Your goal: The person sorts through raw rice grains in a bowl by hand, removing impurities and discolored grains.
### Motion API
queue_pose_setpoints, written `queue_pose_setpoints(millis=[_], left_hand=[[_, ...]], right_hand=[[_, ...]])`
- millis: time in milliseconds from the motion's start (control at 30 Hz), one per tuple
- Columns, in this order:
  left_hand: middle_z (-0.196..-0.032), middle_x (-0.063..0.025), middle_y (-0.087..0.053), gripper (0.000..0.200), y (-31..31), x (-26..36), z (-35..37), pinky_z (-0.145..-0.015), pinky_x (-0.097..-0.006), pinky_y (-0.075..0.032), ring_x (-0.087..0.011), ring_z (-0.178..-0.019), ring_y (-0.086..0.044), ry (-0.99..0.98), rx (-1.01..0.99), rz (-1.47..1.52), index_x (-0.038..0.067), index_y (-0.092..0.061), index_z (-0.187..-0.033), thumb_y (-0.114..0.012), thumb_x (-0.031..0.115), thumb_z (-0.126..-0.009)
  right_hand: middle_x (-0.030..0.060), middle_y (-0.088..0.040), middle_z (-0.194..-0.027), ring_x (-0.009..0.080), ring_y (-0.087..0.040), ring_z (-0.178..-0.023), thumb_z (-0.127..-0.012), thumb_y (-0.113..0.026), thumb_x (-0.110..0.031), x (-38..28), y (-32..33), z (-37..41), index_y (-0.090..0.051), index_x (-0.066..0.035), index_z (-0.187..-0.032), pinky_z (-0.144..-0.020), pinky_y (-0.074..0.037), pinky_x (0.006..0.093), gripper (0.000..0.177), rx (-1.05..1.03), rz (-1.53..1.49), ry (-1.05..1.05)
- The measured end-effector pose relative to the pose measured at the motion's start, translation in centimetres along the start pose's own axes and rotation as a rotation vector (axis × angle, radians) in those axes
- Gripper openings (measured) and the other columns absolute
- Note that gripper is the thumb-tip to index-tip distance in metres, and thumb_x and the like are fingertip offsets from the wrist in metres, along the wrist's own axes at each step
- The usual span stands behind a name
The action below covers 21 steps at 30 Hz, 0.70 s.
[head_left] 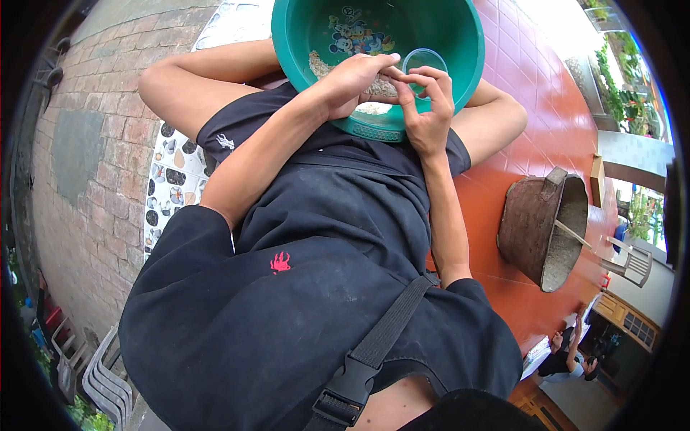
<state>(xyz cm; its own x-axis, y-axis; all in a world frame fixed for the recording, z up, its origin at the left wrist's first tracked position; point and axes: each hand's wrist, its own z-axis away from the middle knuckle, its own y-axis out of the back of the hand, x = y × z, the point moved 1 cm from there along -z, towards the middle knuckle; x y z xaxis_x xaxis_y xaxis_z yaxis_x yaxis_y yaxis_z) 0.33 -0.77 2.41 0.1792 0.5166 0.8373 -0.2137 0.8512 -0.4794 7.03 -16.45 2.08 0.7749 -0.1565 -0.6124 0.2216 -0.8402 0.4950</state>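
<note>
Brown tub (523,230) on red tiles (468,215).

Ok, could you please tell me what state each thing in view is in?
Green basin: open, partly filled with pale flakes.
Clear round container: inside the basin; contents unclear.
Left hand: over the basin, fingers partly curled.
Right hand: fingers bent, meeting the left.
Strap buckle: fastened.
Brown tub: open, with a stick in it.
Plastic chairs: stacked.
</note>
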Motion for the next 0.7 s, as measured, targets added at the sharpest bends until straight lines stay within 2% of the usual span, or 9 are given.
queue_pose_setpoints(millis=[67, 133, 400, 700], left_hand=[[-0.11, -0.0149, -0.073, 0.047, 0.05, 0.44, 0.4, -0.089, -0.0329, -0.061, -0.0217, -0.098, -0.075, 0.033, -0.053, 0.002, -0.006, -0.067, -0.116, -0.051, 0.038, -0.108], [-0.11, -0.0141, -0.073, 0.047, 0.05, 0.3, 0.35, -0.087, -0.032, -0.06, -0.021, -0.097, -0.074, 0.031, -0.043, 0.016, -0.005, -0.067, -0.117, -0.052, 0.039, -0.108], [-0.11, -0.0117, -0.073, 0.045, 0.27, 0.24, 0.29, -0.086, -0.0297, -0.058, -0.0188, -0.096, -0.073, 0.03, -0.059, 0.008, -0.002, -0.069, -0.115, -0.056, 0.04, -0.106], [-0.108, -0.0115, -0.074, 0.045, -0.14, 0.31, 0.57, -0.092, -0.0326, -0.054, -0.018, -0.1, -0.071, 0.033, -0.006, -0.021, -0.001, -0.07, -0.116, -0.056, 0.041, -0.106]], right_hand=[[0.008, -0.065, -0.112, 0.0269, -0.06, -0.106, -0.083, -0.08, -0.01, -0.62, -0.11, -0.09, -0.076, -0.008, -0.097, -0.086, -0.052, 0.037, 0.015, -0.059, 0.056, 0.067], [0.0071, -0.062, -0.119, 0.0281, -0.057, -0.113, -0.078, -0.082, -0.012, -0.59, -0.22, -0.06, -0.077, -0.01, -0.098, -0.092, -0.052, 0.0397, 0.02, -0.149, 0.127, 0.14], [0.0072, -0.063, -0.119, 0.0292, -0.057, -0.113, -0.08, -0.08, -0.012, -0.63, -0.34, -0.06, -0.076, -0.009, -0.096, -0.092, -0.052, 0.04, 0.017, -0.129, 0.152, 0.105], [0.007, -0.064, -0.118, 0.0287, -0.057, -0.112, -0.081, -0.079, -0.009, -0.38, -0.3, 0.0, -0.076, -0.008, -0.094, -0.091, -0.052, 0.0393, 0.013, -0.141, 0.135, 0.105]])
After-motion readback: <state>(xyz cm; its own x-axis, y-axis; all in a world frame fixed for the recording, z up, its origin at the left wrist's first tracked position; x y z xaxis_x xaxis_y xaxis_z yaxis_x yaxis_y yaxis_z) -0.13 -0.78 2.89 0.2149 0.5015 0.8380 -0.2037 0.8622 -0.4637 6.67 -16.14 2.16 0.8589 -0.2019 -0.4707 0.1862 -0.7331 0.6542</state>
